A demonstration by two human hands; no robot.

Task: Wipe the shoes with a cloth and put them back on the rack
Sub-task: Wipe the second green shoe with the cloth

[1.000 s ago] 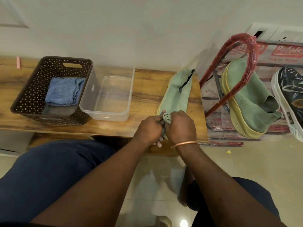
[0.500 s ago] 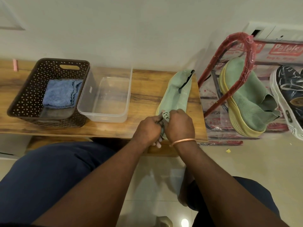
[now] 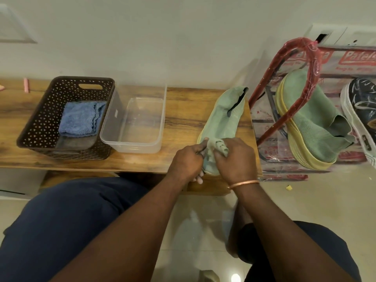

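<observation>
A pale green knit shoe (image 3: 222, 121) lies lengthwise on the wooden table (image 3: 183, 110), its near end at the table's front edge. My right hand (image 3: 234, 159) grips a bunched grey-green cloth (image 3: 220, 147) against that near end. My left hand (image 3: 188, 161) holds the shoe's near end from the left, fingers curled under it. The matching green shoe with a yellow sole (image 3: 311, 123) leans on the red-framed rack (image 3: 297, 78) at the right.
A brown perforated basket (image 3: 40, 123) holding a folded blue cloth (image 3: 81, 119) stands at the table's left. Beside it is a clear plastic tub (image 3: 138, 123). A dark patterned shoe (image 3: 362, 110) sits on the rack at the far right. My knees are below the table.
My right hand has shifted slightly with the cloth over the shoe's near end, showing more of the bunched cloth. The shoe and left hand stay in place.
</observation>
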